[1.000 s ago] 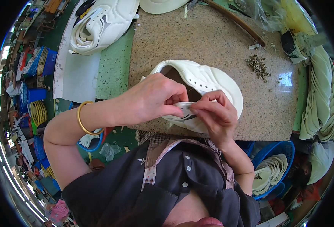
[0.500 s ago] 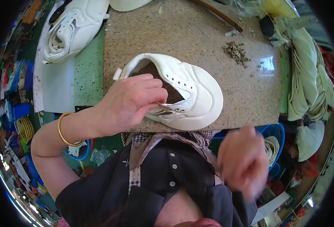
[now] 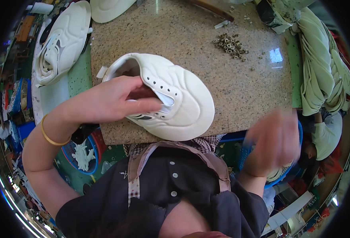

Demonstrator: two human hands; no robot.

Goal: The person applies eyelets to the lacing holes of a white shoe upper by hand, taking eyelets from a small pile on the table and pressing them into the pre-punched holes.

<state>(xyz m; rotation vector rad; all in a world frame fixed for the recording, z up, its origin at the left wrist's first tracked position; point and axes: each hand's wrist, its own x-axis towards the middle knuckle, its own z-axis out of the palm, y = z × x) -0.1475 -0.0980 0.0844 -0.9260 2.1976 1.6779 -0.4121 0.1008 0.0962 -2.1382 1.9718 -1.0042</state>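
Observation:
A white padded shoe upper (image 3: 189,101) lies on the speckled stone tabletop (image 3: 175,31), toe to the right. Two rows of punched lace holes run along its throat. My left hand (image 3: 111,97) has hold of it at the opening: fingers reach inside, and the thumb lies along the near row of holes. Some fingertips are hidden in the upper. Off the table's front edge, to the right, my right hand (image 3: 272,141) is raised and smeared by motion, so its fingers do not show clearly. It touches neither the upper nor the tabletop.
Small metal rings (image 3: 230,45) lie heaped beyond the upper, near a wooden stick (image 3: 212,10). Another white upper (image 3: 66,39) sits at far left, and draped pale pieces (image 3: 322,67) hang at right. A blue basket (image 3: 79,158) stands below left. Another person (image 3: 327,135) is at right.
My left hand has loosened from a pinch at the throat's near edge, its thumb and fingers now spread wider. My right hand has risen away to the right. The whole view has shifted slightly.

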